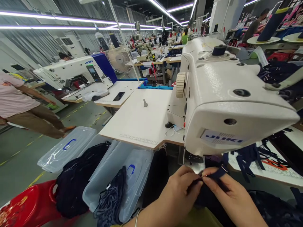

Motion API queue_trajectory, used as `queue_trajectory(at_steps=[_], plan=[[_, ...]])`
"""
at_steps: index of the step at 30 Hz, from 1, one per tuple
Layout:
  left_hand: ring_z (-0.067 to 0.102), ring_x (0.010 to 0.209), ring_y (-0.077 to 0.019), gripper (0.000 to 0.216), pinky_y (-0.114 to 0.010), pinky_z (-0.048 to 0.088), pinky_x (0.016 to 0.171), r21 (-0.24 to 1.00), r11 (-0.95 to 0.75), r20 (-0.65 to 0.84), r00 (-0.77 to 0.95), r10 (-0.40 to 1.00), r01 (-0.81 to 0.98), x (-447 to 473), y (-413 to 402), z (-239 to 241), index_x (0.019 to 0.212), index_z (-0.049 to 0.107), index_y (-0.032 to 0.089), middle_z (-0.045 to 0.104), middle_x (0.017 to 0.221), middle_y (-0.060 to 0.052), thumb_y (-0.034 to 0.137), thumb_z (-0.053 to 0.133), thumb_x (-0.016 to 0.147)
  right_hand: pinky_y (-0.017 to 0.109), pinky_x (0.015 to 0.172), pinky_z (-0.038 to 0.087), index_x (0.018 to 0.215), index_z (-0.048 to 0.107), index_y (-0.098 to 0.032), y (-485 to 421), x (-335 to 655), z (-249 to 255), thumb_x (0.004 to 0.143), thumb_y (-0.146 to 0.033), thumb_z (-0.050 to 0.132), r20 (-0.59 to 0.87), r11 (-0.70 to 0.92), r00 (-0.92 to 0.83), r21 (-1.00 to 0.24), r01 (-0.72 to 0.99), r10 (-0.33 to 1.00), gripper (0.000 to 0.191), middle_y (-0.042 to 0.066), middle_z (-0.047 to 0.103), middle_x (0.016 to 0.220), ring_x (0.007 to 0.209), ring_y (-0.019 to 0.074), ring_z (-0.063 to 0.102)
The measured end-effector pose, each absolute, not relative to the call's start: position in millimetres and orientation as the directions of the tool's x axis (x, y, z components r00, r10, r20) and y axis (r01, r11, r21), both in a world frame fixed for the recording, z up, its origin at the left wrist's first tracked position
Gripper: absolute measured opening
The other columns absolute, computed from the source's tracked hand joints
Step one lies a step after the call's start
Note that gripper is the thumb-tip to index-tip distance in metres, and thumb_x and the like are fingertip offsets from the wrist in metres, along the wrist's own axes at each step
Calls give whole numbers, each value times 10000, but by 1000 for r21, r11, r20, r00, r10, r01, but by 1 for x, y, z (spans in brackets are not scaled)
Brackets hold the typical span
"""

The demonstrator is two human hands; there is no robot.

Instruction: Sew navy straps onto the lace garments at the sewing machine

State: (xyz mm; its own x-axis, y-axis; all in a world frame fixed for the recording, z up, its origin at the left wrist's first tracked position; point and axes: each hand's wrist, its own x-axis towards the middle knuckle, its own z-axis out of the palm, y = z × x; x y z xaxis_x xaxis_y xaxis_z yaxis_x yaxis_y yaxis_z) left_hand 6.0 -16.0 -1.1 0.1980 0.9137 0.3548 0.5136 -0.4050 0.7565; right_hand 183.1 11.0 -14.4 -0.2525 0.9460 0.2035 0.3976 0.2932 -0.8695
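My left hand is closed, thumb and fingers pinched on a dark navy fabric strap. Opposite it, my right hand pinches the same navy strap, which loops over its fingers. A small shiny ring or slider shows on the strap near the right index finger. The fingertips of both hands nearly meet, just below the needle area of a white JUKI sewing machine. Part of the work between the fingers is hidden. More dark fabric hangs below my hands.
Left of the machine extends a white tabletop with a small grey metal piece. Clear plastic bins with navy straps and a red stool stand lower left. Navy straps and orange scissors lie right. A person stands far left.
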Motion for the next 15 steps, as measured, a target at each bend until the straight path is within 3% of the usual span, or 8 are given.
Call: queue_trajectory(at_steps=[2,5,7,9,12,15], plan=[[632,835,-140,148,-226,550,744,660,-420,427,149,892,623,3,-10,-3,1045,629,177,623,956,-56,186,523,942,196,723,569,920,681,-298,20,177,-20,879,-392,588,177,257,-221,-872,417,959,138,-18,725,915,853,169,697],[587,1007,-184,218,-309,498,891,356,-475,632,167,757,804,-5,-4,-8,1109,618,163,637,1093,-92,160,446,975,293,828,545,958,663,-278,29,167,-33,866,-417,566,167,215,-149,-883,417,975,192,28,692,1017,996,221,647],[535,1127,-179,283,-328,405,1008,118,-552,700,325,636,826,-12,-4,-11,1171,614,155,627,1204,-78,134,399,990,324,791,541,980,630,-259,32,163,-41,841,-446,577,97,123,-84,-908,400,992,239,49,678,996,974,241,637],[494,1202,-158,327,-320,327,1067,-50,-636,639,514,572,770,-18,-6,-15,1229,597,148,607,1273,-47,120,368,997,326,718,534,995,588,-243,35,163,-44,805,-472,611,-9,1,-26,-937,350,1000,299,42,664,902,855,236,639],[433,1284,-163,324,-322,317,1055,-152,-670,514,637,574,727,-23,-6,-20,1281,571,183,536,1379,-3,161,428,991,312,706,518,1094,529,-242,39,164,-40,798,-487,634,-166,-148,-77,-969,198,983,398,15,642,860,807,215,618],[423,1289,-155,316,-302,365,957,-151,-651,523,619,586,744,-24,-2,-23,1279,573,262,485,1430,46,245,521,968,312,783,510,1196,485,-263,43,165,-32,814,-482,642,-232,-224,-155,-972,63,960,467,6,648,909,916,217,602]])
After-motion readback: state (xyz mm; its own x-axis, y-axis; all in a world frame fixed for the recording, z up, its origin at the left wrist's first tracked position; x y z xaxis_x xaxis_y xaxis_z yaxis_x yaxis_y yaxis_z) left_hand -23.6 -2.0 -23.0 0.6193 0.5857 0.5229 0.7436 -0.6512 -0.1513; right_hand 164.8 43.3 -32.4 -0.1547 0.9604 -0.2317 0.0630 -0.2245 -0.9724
